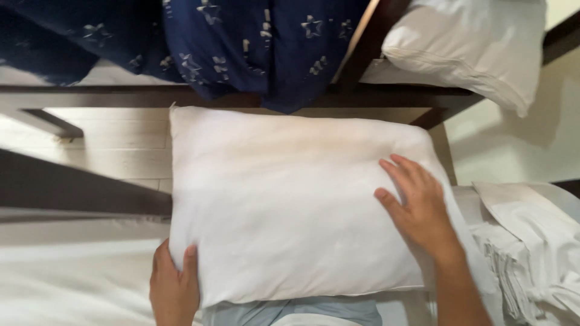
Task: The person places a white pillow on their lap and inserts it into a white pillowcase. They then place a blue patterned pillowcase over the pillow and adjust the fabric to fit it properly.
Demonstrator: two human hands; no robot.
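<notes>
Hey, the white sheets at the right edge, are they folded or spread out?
Folded. The white sheets lie in a stack with layered edges showing, beside the right hand, which rests flat on the white pillow.

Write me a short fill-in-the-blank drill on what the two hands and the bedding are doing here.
1. The left hand grips the plain white pillow at its lower-left ____.
2. The right hand lies ____ on top of the pillow.
3. The dark blue fabric draped over the dark wooden rail is printed with pale ____.
4. The stack of folded white linens lies to the pillow's ____.

Missing words: corner; flat; stars; right
</notes>
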